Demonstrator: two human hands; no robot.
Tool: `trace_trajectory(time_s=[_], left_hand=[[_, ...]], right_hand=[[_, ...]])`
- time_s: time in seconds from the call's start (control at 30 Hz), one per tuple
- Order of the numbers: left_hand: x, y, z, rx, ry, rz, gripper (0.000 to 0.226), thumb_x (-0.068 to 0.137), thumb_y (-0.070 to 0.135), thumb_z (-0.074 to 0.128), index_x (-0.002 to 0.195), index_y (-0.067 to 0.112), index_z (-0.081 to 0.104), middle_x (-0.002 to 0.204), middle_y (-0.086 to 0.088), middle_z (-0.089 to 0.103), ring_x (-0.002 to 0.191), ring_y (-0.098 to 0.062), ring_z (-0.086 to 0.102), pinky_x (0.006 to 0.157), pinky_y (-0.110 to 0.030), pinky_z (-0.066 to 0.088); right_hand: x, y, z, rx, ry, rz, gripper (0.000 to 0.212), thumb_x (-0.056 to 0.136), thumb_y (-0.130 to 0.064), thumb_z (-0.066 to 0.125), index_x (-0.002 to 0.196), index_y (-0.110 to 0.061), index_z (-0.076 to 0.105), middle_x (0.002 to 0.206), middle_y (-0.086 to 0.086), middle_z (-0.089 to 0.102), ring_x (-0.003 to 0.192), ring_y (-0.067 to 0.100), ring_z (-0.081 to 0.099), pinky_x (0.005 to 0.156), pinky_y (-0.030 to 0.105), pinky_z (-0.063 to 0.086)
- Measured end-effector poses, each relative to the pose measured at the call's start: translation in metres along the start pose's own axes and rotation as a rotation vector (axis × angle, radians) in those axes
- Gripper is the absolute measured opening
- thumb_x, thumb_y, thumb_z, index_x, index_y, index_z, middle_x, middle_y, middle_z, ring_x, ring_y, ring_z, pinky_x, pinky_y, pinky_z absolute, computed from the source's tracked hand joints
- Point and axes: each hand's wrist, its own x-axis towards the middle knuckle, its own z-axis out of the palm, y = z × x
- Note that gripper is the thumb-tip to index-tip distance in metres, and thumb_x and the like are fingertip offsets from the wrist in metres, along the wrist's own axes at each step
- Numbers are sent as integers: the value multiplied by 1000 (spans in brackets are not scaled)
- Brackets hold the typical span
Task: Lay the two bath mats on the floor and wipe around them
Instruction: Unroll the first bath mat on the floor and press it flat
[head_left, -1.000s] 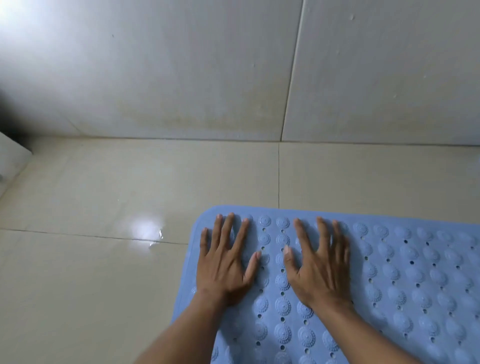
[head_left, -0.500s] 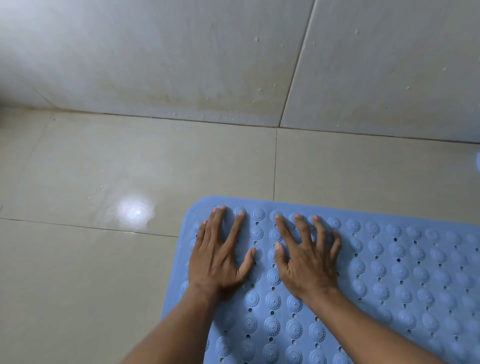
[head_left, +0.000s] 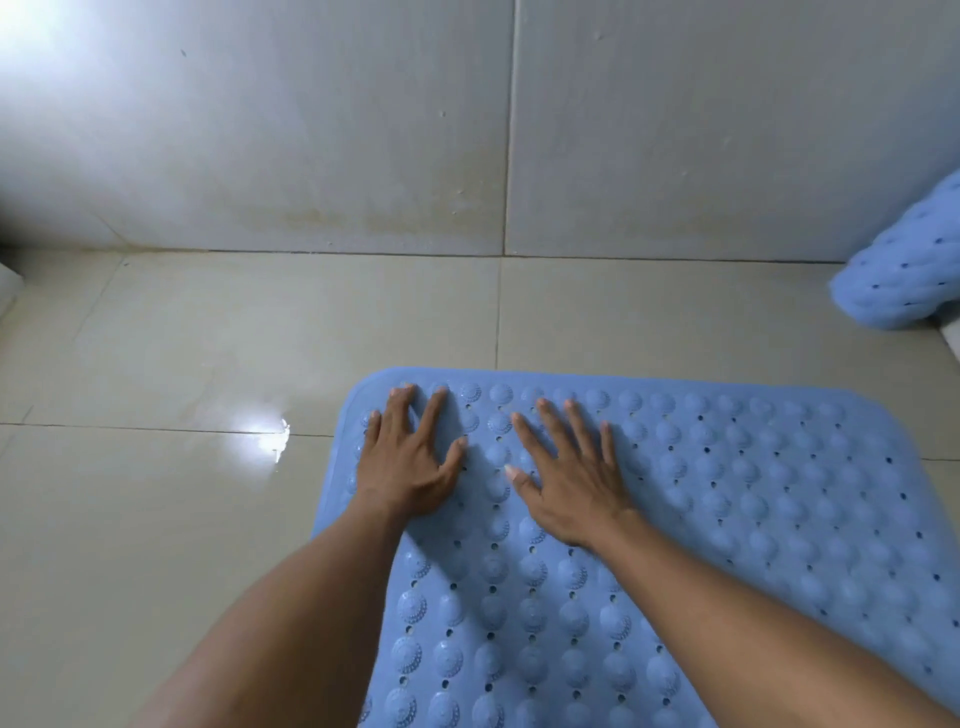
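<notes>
A blue rubber bath mat (head_left: 727, 519) with raised bumps and small holes lies flat on the beige tiled floor, running off the bottom and right of the head view. My left hand (head_left: 405, 462) rests palm down near its far left corner, fingers spread. My right hand (head_left: 571, 478) lies flat beside it, a little further in, also with fingers apart. Neither hand grips anything. A second blue mat (head_left: 904, 275), rolled or bunched, sits at the right edge against the wall.
The tiled floor (head_left: 208, 338) stretches left and ahead of the mat, with a bright light reflection (head_left: 265, 436) on it. A grey tiled wall (head_left: 363, 130) stands just beyond. A pale edge (head_left: 8, 283) juts in at far left.
Both hands have stayed flat on the mat's near-left corner, shifting slightly. The view has swung, bringing the second blue mat into sight at the right edge.
</notes>
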Motion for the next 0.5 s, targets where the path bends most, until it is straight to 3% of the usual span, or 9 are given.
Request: trace_trajectory(time_s=[0.1,0.2,0.27,0.4,0.5], left_hand=[[-40,12,15,66,18,-39,78,96,68,21,162,32,1,171,-6,-7,157,-25,-10,126,-48,0],[-103,60,51,45,6,-74,91,84,78,3,161,33,-11,168,-7,-23,153,-30,-24,124,-51,-9],[-133,99,75,32,-26,-65,93,82,80,1,161,33,-8,168,-7,-23,152,-32,-26,122,-55,-12],[-155,174,104,72,-24,230,77,95,73,19,161,34,20,170,-8,11,157,-31,1,120,-56,2],[-155,223,107,75,-34,309,75,96,73,12,162,37,13,171,-4,1,157,-31,-6,122,-54,-2]], right_hand=[[-60,23,23,29,71,-12,69,98,-61,23,160,-35,9,170,-7,-2,156,22,-10,121,56,-9],[-132,70,41,15,96,31,68,95,-59,35,157,-31,31,167,-2,22,154,27,18,117,57,10],[-174,111,49,-1,106,101,67,95,-59,37,155,-30,36,165,-2,26,152,28,27,114,59,18],[-219,179,43,-19,170,280,68,99,-65,17,159,-34,18,168,-4,17,155,25,12,120,60,13],[-225,212,27,-38,169,335,71,96,-69,9,160,-37,9,169,-6,9,156,26,3,121,62,12]])
